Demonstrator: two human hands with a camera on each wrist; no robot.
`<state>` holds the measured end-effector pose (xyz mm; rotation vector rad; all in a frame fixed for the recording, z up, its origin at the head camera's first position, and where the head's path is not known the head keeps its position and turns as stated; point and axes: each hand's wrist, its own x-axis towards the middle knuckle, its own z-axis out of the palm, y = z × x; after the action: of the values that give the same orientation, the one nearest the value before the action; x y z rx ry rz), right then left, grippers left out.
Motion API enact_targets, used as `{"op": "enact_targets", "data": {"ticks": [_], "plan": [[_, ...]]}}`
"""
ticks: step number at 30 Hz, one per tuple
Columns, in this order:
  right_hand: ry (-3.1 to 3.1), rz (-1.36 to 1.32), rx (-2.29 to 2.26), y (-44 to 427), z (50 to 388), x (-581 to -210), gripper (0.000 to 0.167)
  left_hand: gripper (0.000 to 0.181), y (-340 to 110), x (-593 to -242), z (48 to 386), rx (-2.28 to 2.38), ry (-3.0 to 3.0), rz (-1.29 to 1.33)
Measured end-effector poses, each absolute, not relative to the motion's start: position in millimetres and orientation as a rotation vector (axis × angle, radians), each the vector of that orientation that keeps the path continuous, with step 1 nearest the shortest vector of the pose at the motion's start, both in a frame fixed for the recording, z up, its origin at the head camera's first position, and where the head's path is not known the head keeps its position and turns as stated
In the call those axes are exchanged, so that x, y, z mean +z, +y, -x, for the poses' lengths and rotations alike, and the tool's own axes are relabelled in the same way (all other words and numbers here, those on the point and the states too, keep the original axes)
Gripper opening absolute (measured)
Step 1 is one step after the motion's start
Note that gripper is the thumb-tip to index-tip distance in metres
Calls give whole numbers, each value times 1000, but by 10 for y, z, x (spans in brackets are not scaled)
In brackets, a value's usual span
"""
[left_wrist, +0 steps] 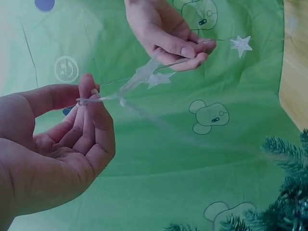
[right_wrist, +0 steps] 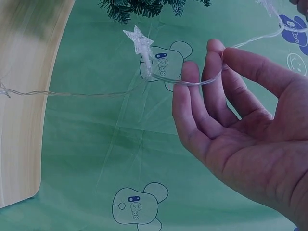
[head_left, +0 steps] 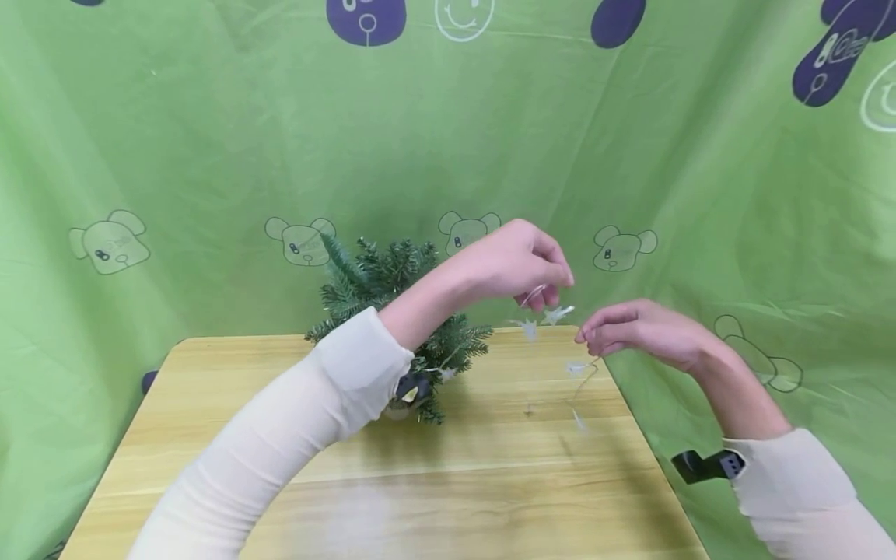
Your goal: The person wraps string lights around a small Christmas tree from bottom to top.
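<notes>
A string of clear star lights [head_left: 558, 315] hangs between my two hands, with several translucent stars along a thin clear wire. My left hand [head_left: 521, 264] pinches the wire between thumb and fingertip, up in front of the tree's right side. Lower and further right, my right hand [head_left: 647, 334] pinches another stretch of the wire; a star [right_wrist: 138, 41] dangles beyond its fingers in the right wrist view. A small green artificial Christmas tree [head_left: 392, 272] stands on the table, partly hidden behind my left forearm. One star [head_left: 446, 374] of the string lies against its lower branches.
The wooden table [head_left: 231, 389] spreads under both arms, its right edge below my right hand. A green cloth [head_left: 210, 155] printed with bear heads hangs behind and around it. Something dark with a light patch [head_left: 411, 389] sits low on the tree. A black device [head_left: 707, 465] is strapped to my right wrist.
</notes>
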<state>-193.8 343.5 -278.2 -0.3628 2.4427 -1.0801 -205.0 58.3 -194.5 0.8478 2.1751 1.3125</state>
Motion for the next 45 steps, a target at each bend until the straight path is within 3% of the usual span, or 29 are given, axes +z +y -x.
{"op": "enact_targets", "data": {"ticks": [15,22,45], "plan": [[2452,305,-1157,3454,1933,-2831,39,13,630,-2057,2465,1363,2319,-692],[2458,296,-1178,3436,1948,-2856,37,15,695,-2117,2603,1159,2641,-619],[2475,281,-1194,3398,1968,-2857,38,14,613,-2233,2768,1116,2715,-572]]}}
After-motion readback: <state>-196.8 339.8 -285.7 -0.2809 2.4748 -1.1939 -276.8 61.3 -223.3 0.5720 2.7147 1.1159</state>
